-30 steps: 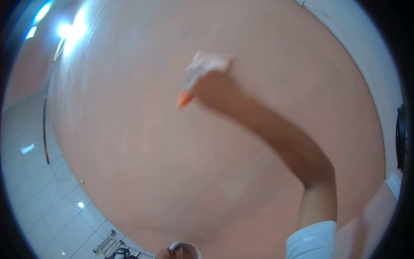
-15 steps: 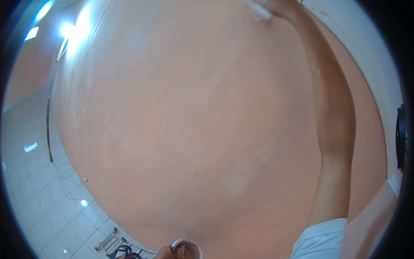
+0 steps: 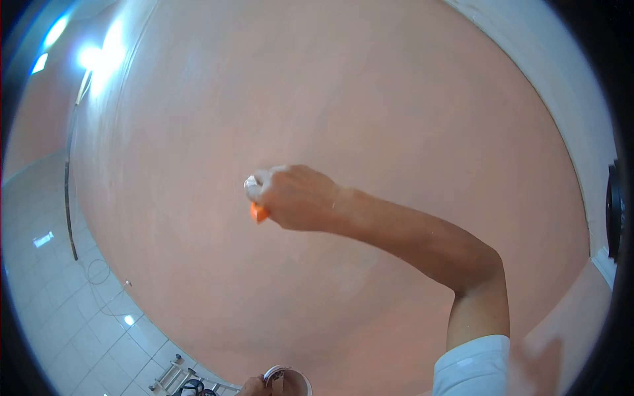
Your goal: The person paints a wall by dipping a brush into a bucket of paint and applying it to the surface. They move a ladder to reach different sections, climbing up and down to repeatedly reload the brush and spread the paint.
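Note:
My right hand (image 3: 296, 196) is closed in front of the peach-coloured wall (image 3: 370, 119), left of the middle of the view. It grips what looks like a paintbrush (image 3: 258, 212); its orange handle end sticks out below the fist and a whitish part shows at the fingers. Most of the brush is hidden by the hand. At the bottom edge, my left hand (image 3: 252, 387) is closed on the side of a small bucket (image 3: 300, 377). A flat, peach-smeared piece (image 3: 278, 383) stands inside that bucket.
Below left, a metal ladder (image 3: 175, 377) stands over the tiled floor (image 3: 99, 336). A pole (image 3: 69, 178) with a bright lamp (image 3: 90, 58) leans at the far left, near a loose cable (image 3: 99, 272). White trim (image 3: 528, 59) borders the wall on the right.
My right hand has come down and left from the top of the wall with the brush, and the elbow is now bent. My left hand still holds the bucket.

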Tool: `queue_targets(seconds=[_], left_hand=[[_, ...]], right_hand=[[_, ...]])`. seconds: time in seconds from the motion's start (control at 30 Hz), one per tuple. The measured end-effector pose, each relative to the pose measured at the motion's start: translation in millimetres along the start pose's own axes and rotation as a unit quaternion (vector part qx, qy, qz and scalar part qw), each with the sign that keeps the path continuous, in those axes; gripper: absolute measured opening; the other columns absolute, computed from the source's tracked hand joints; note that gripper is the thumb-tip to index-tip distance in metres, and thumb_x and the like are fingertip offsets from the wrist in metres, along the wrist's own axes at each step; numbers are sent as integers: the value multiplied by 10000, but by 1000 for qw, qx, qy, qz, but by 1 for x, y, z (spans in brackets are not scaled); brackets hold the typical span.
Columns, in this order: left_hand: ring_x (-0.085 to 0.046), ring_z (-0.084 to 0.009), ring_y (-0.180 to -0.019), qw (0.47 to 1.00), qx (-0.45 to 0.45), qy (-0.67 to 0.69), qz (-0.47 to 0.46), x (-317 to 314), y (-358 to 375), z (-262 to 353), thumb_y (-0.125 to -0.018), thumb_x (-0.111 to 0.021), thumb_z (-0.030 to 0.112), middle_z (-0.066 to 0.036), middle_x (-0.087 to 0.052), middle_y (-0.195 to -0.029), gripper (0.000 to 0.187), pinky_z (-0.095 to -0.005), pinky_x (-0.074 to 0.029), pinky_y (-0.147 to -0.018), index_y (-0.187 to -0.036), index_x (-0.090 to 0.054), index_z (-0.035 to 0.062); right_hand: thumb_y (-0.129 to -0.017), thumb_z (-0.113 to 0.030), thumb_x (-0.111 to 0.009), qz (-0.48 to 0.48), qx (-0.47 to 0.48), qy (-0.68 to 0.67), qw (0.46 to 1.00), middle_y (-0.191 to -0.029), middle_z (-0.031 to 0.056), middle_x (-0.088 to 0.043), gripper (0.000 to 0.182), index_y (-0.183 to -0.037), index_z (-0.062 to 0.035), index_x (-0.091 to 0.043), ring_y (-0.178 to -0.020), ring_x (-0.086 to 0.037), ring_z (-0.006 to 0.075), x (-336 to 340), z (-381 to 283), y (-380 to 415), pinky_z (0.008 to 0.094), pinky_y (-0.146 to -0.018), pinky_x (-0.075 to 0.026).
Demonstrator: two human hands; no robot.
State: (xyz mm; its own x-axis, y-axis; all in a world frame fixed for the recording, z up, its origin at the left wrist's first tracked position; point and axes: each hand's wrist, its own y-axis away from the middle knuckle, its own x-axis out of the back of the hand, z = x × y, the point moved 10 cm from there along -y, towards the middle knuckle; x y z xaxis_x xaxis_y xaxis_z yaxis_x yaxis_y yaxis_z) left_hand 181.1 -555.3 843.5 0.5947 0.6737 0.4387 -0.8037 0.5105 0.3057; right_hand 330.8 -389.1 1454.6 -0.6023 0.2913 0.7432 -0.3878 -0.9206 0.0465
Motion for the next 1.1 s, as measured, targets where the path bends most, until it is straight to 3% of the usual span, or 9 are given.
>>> queue_targets(seconds=[0.13,0.23,0.33,0.6,0.77,0.93,0.97,1.03,1.1], left_hand=[[-667,-391,-981,1000,-4,-8,-18,-4,-6,-3,-764,-636,393,-234,-690,-1024,464,-447,-538,-874,-1082,-677,58],[-671,-383,-975,1000,17,4,-5,3,-2,0,-758,-643,386,-224,-696,-1012,471,-442,-539,-877,-1103,-671,66],[-675,-379,-969,1000,-9,15,9,0,-11,-3,-750,-655,384,-220,-701,-997,486,-438,-544,-869,-1116,-665,65],[-697,-366,-912,999,22,22,-10,4,-14,-1,-755,-664,375,-220,-705,-966,440,-433,-562,-820,-1054,-687,53],[-703,-355,-908,998,29,51,-30,20,0,22,-767,-653,370,-223,-706,-940,424,-425,-563,-811,-1042,-693,49],[-706,-344,-906,997,43,62,-24,23,6,21,-778,-646,375,-226,-707,-942,440,-419,-565,-800,-1068,-684,46],[-707,-343,-905,995,57,71,-37,25,15,24,-781,-644,377,-226,-707,-945,443,-419,-565,-799,-1071,-683,45],[-705,-347,-908,995,70,60,-36,21,12,19,-782,-644,377,-219,-710,-950,444,-421,-563,-808,-1075,-680,45],[-702,-352,-916,997,66,37,-26,21,9,15,-783,-645,382,-215,-711,-961,450,-425,-560,-820,-1082,-677,47]], right_hand=[[-776,-142,-614,71,-15,-97,993,-856,150,-700,155,-887,-87,-707,-747,-670,301,77,101,13,410,-674,-535],[-783,-65,-637,199,-260,-129,936,-762,61,-657,152,-918,-52,-704,-749,-607,112,174,206,50,312,-708,-510],[-896,-46,-570,202,-328,143,912,-854,140,-670,164,-1008,-57,-690,-807,-636,262,260,191,59,387,-731,-513],[-814,-25,-558,148,-35,290,945,-739,127,-681,184,-867,-107,-714,-711,-682,251,144,217,60,371,-689,-546],[-806,-35,-571,-12,-45,115,992,-879,87,-716,219,-885,-164,-730,-859,-683,272,42,44,31,390,-774,-540],[-777,-22,-592,108,-51,97,988,-892,84,-713,270,-940,-179,-740,-878,-672,279,124,86,28,422,-783,-531],[-735,-27,-627,173,-56,133,974,-757,172,-653,18,-726,-34,-642,-754,-627,386,153,112,30,464,-682,-497],[-731,-21,-606,116,-158,367,909,-733,179,-649,27,-716,-20,-628,-776,-646,352,191,205,33,440,-678,-498],[-912,-31,-552,165,-252,261,917,-786,130,-642,77,-837,-24,-565,-737,-618,248,245,202,34,392,-673,-491]])
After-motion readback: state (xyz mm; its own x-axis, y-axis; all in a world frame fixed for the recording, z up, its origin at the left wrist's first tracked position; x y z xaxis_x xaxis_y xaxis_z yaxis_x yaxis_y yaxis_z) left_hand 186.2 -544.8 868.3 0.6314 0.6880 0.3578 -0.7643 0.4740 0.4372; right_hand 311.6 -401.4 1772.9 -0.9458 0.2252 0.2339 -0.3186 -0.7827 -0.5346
